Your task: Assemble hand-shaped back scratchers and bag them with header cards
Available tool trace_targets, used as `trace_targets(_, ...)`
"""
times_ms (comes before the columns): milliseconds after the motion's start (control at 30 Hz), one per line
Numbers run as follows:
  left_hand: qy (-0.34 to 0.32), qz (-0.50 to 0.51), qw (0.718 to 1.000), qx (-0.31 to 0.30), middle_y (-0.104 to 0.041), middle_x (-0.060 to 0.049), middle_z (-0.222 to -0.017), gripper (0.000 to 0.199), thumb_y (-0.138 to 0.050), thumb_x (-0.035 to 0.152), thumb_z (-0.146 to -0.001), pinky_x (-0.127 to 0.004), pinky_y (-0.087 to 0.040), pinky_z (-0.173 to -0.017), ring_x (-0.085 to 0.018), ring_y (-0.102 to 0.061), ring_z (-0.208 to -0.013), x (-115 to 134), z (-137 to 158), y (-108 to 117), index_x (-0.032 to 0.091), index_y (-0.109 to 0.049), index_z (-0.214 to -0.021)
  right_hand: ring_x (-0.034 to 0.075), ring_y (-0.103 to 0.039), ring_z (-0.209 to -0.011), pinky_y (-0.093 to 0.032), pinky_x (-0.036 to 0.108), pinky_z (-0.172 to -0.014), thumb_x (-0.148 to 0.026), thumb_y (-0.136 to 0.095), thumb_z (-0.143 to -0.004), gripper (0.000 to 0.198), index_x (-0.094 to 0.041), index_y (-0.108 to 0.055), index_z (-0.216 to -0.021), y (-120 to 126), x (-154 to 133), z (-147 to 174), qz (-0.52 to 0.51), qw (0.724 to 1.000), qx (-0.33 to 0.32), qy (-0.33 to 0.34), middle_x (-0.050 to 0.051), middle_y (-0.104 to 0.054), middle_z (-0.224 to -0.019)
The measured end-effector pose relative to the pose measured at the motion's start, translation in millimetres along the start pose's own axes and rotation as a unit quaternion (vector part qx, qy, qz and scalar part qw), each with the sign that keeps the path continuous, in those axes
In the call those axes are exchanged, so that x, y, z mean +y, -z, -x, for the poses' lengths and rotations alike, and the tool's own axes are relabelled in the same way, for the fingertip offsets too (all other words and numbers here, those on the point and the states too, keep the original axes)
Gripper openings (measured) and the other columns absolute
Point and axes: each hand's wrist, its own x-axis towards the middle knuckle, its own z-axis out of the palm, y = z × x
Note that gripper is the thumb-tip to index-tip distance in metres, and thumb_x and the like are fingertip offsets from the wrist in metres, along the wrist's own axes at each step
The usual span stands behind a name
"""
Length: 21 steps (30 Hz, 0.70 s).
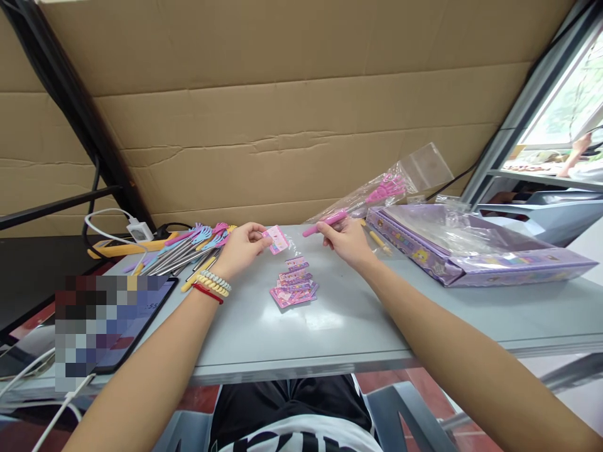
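Observation:
My left hand [245, 246] pinches a small pink printed card [276, 240] above the table. In my right hand [347, 238] is a pink back scratcher [335, 218], gripped at its handle. Its claw-shaped head [387, 188] lies inside a clear plastic bag [426, 168] that slants up to the right. Whether the handle's end is also in the bag, I cannot tell. Between my hands, a fanned pile of similar printed cards [294, 284] rests on the table.
Several colourful back scratchers [188, 245] lie in a heap at left, beside a phone or tablet [141, 320] and a white charger [140, 230]. On the right stands a purple box [452, 263] holding clear bags. A cardboard wall [301, 150] closes off the back of the grey table [358, 326].

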Motion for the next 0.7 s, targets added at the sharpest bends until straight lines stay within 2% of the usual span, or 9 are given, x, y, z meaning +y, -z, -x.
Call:
trace_targets(67, -0.002, 0.021, 1.0, -0.023, -0.06, 0.001, -0.065, 0.04, -0.071, 0.045, -0.063, -0.026, -0.042, -0.057, -0.011, -0.052, -0.057, 2.6, 2.0, -3.8, 0.016, -0.057, -0.086, 0.01, -0.046, -0.044, -0.035, 0.025, -0.044, -0.052, -0.066, -0.071, 0.036, -0.016, -0.064, -0.066, -1.9, 0.0, 0.6, -0.009, 1.0, -0.001, -0.004, 0.0, -0.055, -0.049)
trace_targets(167, 0.013, -0.006, 0.999, -0.03, -0.06, 0.0, -0.064, 0.038, -0.071, 0.044, -0.063, -0.026, -0.041, -0.055, -0.011, -0.052, -0.056, 4.1, 4.0, -9.5, 0.015, -0.058, -0.083, 0.011, -0.048, -0.044, -0.034, 0.025, -0.042, -0.055, -0.07, -0.066, 0.039, -0.016, -0.063, -0.07, -4.1, 3.3, -0.4, -0.065, 0.997, 0.002, -0.03, 0.0, -0.054, -0.049)
trace_targets(333, 0.015, 0.002, 1.0, -0.017, -0.06, 0.001, -0.063, 0.039, -0.072, 0.044, -0.062, -0.026, -0.041, -0.055, -0.011, -0.051, -0.055, 1.9, 3.5, -11.2, 0.015, -0.057, -0.083, 0.01, -0.044, -0.04, -0.033, 0.026, -0.041, -0.057, -0.074, -0.061, 0.043, -0.018, -0.055, -0.058, -2.7, 4.7, -2.2, -0.141, 0.988, 0.01, -0.056, -0.001, -0.05, -0.042)
trace_targets(700, 0.01, 0.019, 1.0, -0.022, -0.058, 0.003, -0.062, 0.036, -0.068, 0.039, -0.068, -0.026, -0.042, -0.056, -0.011, -0.052, -0.055, 13.4, 9.9, -13.3, 0.015, -0.056, -0.092, 0.009, -0.045, -0.041, -0.035, 0.025, -0.041, -0.051, -0.076, -0.063, 0.039, -0.015, -0.061, -0.062, -3.6, 6.4, -0.7, -0.168, 0.982, -0.027, -0.077, 0.0, -0.053, -0.044)
